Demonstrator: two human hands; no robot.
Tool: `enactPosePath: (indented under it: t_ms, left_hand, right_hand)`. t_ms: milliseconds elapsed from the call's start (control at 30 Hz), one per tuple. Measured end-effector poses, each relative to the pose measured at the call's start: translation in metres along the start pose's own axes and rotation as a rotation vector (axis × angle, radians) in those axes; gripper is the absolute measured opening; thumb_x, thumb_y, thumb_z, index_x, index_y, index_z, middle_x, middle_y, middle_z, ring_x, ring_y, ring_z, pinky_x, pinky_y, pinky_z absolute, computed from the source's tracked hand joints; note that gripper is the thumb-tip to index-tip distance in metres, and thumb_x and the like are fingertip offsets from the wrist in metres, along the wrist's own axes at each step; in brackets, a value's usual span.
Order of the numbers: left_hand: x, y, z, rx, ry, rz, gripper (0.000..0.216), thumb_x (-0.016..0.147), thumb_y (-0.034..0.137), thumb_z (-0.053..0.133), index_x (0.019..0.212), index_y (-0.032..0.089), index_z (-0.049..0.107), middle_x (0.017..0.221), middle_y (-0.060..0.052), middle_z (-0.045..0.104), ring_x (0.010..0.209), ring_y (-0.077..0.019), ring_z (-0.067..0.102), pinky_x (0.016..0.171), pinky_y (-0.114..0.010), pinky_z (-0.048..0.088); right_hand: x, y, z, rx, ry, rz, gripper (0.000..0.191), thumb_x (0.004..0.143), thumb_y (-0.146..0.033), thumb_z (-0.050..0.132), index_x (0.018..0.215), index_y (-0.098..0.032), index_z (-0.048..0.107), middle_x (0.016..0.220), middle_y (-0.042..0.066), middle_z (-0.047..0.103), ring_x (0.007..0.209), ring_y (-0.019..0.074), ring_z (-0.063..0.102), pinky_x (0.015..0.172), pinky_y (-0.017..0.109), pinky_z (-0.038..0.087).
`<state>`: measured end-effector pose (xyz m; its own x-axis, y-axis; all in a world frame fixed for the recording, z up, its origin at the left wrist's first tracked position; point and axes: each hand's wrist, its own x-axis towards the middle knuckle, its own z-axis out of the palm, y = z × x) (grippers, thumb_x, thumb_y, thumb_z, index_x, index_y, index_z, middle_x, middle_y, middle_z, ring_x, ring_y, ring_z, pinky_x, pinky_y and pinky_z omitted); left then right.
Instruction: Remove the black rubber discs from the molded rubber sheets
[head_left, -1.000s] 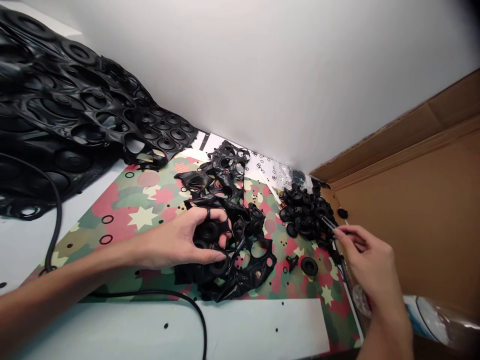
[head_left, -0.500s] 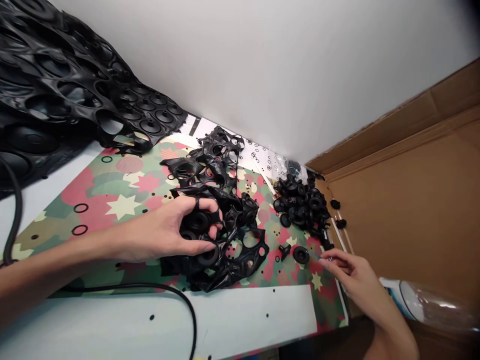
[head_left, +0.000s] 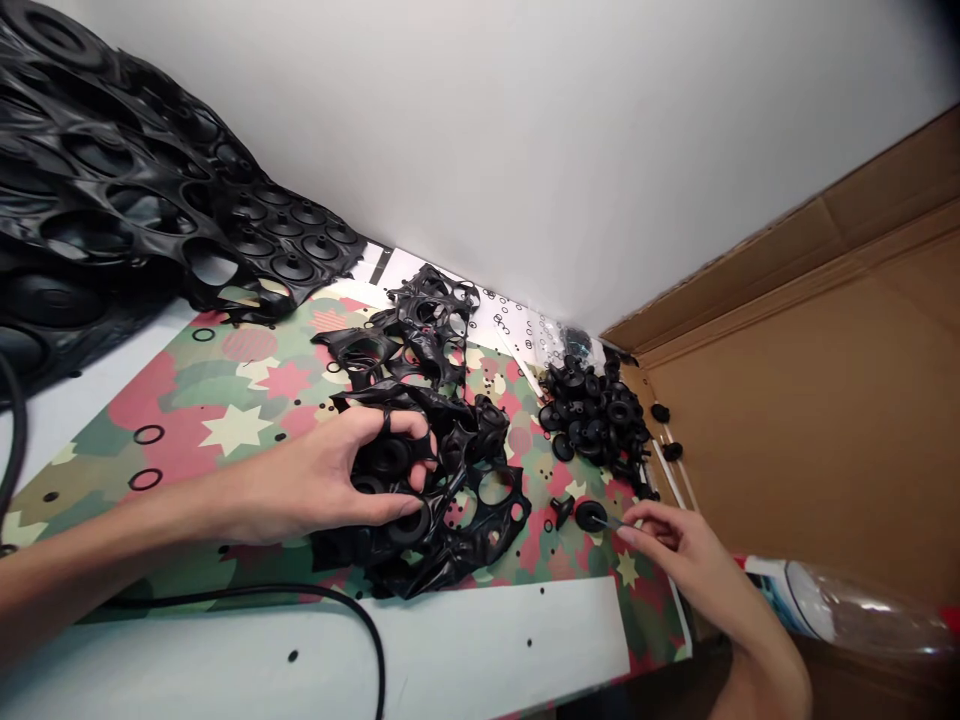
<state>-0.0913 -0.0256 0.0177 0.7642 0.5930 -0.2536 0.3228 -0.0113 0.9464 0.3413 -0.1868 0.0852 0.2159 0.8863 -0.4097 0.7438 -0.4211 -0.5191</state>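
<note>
On patterned paper (head_left: pixel 236 432), black disc (head_left: pixel 586 513), at tool tip (head_left: pixel 601 520), left of right grip (head_left: pixel 679 550)

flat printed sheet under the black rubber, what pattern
Flat printed sheet: green, red and cream camouflage-like patches with stars; head view.

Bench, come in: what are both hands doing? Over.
Left hand curled around black ring-shaped parts. Right hand holds slim metal tool, tip at black disc. Small black plug beside disc.

A clear bottle (head_left: pixel 862 608) lies near brown cardboard (head_left: pixel 810 390) at right; a white wall (head_left: pixel 487 130) rises behind; a black cable (head_left: pixel 382 670) crosses a patterned sheet (head_left: pixel 235 430).
</note>
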Motion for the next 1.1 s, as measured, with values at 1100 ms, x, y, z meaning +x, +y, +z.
enactPosePath:
  t_ms: [1100]
  left_hand:
    - [-0.003, 0.006, 0.000, 0.005, 0.003, -0.059, 0.035, 0.098, 0.045, 0.072, 0.127, 0.026, 0.066, 0.114, 0.001, 0.075, 0.105, -0.0205, 0.064, 0.092, -0.030, 0.049]
  right_hand:
    - [0.005, -0.016, 0.018, -0.001, 0.130, -0.053, 0.038, 0.099, -0.057, 0.074, 0.113, -0.024, 0.087, 0.114, 0.008, 0.083, 0.095, 0.0265, 0.074, 0.076, 0.030, 0.059]
